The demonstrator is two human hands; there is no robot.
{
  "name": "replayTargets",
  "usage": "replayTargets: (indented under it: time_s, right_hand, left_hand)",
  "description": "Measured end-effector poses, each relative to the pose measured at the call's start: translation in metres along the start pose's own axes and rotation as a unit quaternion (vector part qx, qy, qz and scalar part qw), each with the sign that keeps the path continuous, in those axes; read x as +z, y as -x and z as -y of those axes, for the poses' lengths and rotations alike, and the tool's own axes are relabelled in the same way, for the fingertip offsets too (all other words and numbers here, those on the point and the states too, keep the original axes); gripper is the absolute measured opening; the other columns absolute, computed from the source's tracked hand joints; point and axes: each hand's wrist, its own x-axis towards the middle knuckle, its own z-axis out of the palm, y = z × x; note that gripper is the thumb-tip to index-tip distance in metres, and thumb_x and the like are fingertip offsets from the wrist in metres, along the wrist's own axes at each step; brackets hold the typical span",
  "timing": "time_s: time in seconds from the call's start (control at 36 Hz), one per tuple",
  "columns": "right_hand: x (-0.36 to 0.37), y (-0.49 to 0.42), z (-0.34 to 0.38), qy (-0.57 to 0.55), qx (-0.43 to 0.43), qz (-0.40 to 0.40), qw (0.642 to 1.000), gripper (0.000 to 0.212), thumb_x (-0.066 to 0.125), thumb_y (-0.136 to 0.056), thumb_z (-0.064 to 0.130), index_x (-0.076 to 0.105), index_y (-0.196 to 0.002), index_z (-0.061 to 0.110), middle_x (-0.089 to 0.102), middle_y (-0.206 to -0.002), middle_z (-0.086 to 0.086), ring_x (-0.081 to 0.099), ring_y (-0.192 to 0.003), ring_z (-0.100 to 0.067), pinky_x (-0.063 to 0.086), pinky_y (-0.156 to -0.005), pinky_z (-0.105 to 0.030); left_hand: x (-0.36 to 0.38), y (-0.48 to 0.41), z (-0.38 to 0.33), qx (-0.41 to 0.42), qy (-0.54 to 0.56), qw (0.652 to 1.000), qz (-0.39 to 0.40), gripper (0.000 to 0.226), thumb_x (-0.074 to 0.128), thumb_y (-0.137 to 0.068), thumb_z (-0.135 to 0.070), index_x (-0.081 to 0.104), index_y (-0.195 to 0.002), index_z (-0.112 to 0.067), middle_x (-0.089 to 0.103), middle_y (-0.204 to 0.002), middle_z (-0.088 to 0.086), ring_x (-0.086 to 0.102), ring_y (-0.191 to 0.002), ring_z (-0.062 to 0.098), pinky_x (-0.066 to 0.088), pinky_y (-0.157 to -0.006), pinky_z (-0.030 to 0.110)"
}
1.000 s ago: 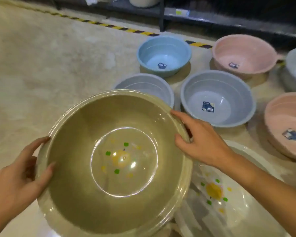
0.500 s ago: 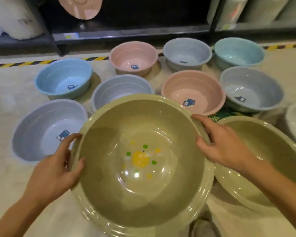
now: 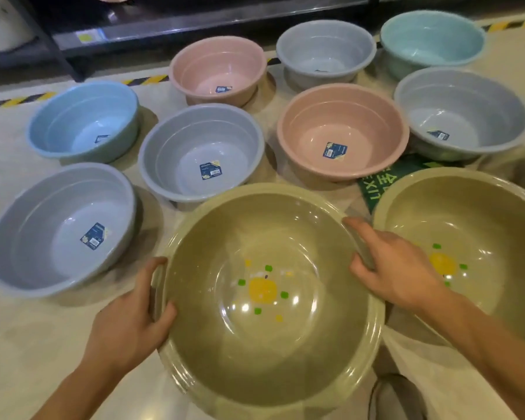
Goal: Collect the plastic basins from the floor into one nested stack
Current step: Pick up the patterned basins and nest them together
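Olive-green translucent round plastic basin [image 3: 225, 353], yellow-and-green print on its bottom, is held at the centre foreground, mouth up. Several layered rim edges are seen at its lower-left side, as of basins nested together. Whether it touches the pale floor [image 3: 28, 344] cannot be told.

Left hand [image 3: 131, 322]: clamped on the left rim, thumb laid inside the wall, fingers curled round the outside of the rim.

Right hand [image 3: 397, 268]: clamped on the right rim, forefinger stretched along the rim's edge, thumb pressed inside, remaining fingers hidden behind the rim.

A second olive-green printed plastic basin [image 3: 491, 213] is seen on the floor just to the right, its left rim partly covered by the held basin and the right hand.

Further basins are set out upright on the floor beyond, each apart from the others:
- near grey round basin [image 3: 37, 237] at the left, labelled inside
- middle grey basin [image 3: 176, 153], labelled
- light-blue basin [image 3: 79, 116]
- near pink basin [image 3: 340, 116] and far pink basin [image 3: 219, 62]
- far grey basin [image 3: 325, 47], right grey basin [image 3: 467, 107]
- teal basin [image 3: 431, 34]

A green floor sign [image 3: 373, 183] is partly covered by basins. A dark shelf [image 3: 194, 22] is noted behind yellow-black hazard tape [image 3: 15, 100].
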Motion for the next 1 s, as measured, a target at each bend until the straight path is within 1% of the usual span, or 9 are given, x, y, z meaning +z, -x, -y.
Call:
replayTargets:
  time_s: [0.11, 0.31, 0.44, 0.53, 0.58, 0.64, 0.72, 0.81, 1.0]
  right_hand:
    - [0.014, 0.007, -0.001, 0.042, -0.017, 0.014, 0.999, 0.059, 0.048, -0.092, 0.037, 0.026, -0.146, 0.033, 0.067, -0.097, -0.007, 0.059, -0.072, -0.027, 0.04, -0.056, -0.033]
    - [0.026, 0.012, 0.002, 0.048, 0.01, 0.02, 0.999, 0.059, 0.043, -0.095, 0.036, 0.023, -0.15, 0.03, 0.064, -0.099, -0.006, 0.064, -0.067, -0.027, 0.048, -0.054, -0.035]
    - [0.032, 0.012, 0.002, 0.08, 0.011, 0.014, 0.997, 0.06, 0.044, -0.094, 0.035, 0.025, -0.151, 0.028, 0.063, -0.097, -0.006, 0.065, -0.066, -0.03, 0.039, -0.05, -0.032]
    - [0.03, 0.012, 0.002, 0.074, 0.011, 0.02, 0.997, 0.061, 0.043, -0.094, 0.038, 0.021, -0.151, 0.03, 0.063, -0.098, -0.005, 0.065, -0.068, -0.029, 0.045, -0.052, -0.034]
    - [0.023, 0.013, 0.001, 0.071, 0.01, 0.018, 0.997, 0.062, 0.042, -0.094, 0.042, 0.02, -0.151, 0.031, 0.063, -0.1, -0.003, 0.066, -0.071, -0.028, 0.051, -0.056, -0.036]
    - [0.01, 0.014, -0.003, 0.083, 0.011, -0.003, 0.996, 0.063, 0.042, -0.093, 0.049, 0.025, -0.151, 0.031, 0.064, -0.099, -0.001, 0.068, -0.074, -0.027, 0.05, -0.057, -0.035]
    - [-0.016, 0.016, -0.017, 0.134, 0.012, -0.04, 0.99, 0.057, 0.04, -0.09, 0.051, 0.044, -0.142, 0.026, 0.064, -0.089, -0.001, 0.067, -0.072, -0.026, 0.045, -0.053, -0.034]
    - [-0.043, 0.023, -0.041, 0.212, 0.039, -0.041, 0.976, 0.047, 0.044, -0.087, 0.049, 0.063, -0.12, 0.02, 0.065, -0.083, -0.003, 0.065, -0.072, -0.027, 0.047, -0.054, -0.033]
    - [-0.087, 0.074, -0.121, 0.253, 0.172, -0.029, 0.951, 0.036, 0.058, -0.082, 0.045, 0.066, -0.1, 0.015, 0.062, -0.079, -0.007, 0.063, -0.069, -0.033, 0.048, -0.058, -0.038]
  left_hand:
    - [0.018, 0.005, 0.005, 0.007, -0.01, 1.0, 0.005, 0.072, 0.038, -0.071, -0.063, 0.027, -0.139, -0.043, 0.065, -0.064, -0.007, 0.068, -0.062, 0.027, 0.052, -0.058, 0.037]
    - [0.031, 0.007, 0.001, 0.011, -0.044, 0.999, 0.004, 0.071, 0.034, -0.075, -0.062, 0.026, -0.141, -0.036, 0.065, -0.064, -0.004, 0.068, -0.063, 0.032, 0.051, -0.055, 0.037]
    - [0.026, 0.007, -0.007, -0.011, -0.044, 0.998, 0.036, 0.066, 0.055, -0.085, -0.048, 0.024, -0.142, -0.037, 0.061, -0.058, -0.007, 0.068, -0.06, 0.031, 0.049, -0.054, 0.036]
    - [0.024, 0.005, -0.006, -0.014, -0.089, 0.995, 0.053, 0.065, 0.056, -0.084, -0.049, 0.031, -0.143, -0.034, 0.068, -0.075, -0.005, 0.067, -0.072, 0.031, 0.047, -0.058, 0.038]
    - [0.02, 0.001, -0.007, 0.008, -0.147, 0.989, 0.034, 0.068, 0.047, -0.08, -0.058, 0.044, -0.14, -0.027, 0.067, -0.096, 0.001, 0.062, -0.09, 0.033, 0.049, -0.07, 0.045]
    - [0.011, -0.007, -0.014, 0.024, -0.175, 0.984, 0.012, 0.07, 0.042, -0.078, -0.06, 0.054, -0.133, -0.019, 0.063, -0.104, 0.007, 0.058, -0.096, 0.037, 0.049, -0.077, 0.052]
    - [-0.004, -0.029, -0.044, 0.068, -0.201, 0.977, 0.007, 0.062, 0.041, -0.079, -0.061, 0.062, -0.12, -0.019, 0.062, -0.103, 0.005, 0.059, -0.095, 0.035, 0.05, -0.078, 0.051]
    - [-0.009, -0.052, -0.093, 0.153, -0.234, 0.96, 0.008, 0.057, 0.041, -0.08, -0.059, 0.065, -0.111, -0.017, 0.064, -0.099, 0.004, 0.063, -0.089, 0.034, 0.051, -0.074, 0.047]
    - [0.022, -0.094, -0.234, 0.332, -0.232, 0.914, 0.002, 0.046, 0.044, -0.079, -0.048, 0.068, -0.102, -0.017, 0.064, -0.085, 0.004, 0.064, -0.079, 0.032, 0.05, -0.068, 0.042]
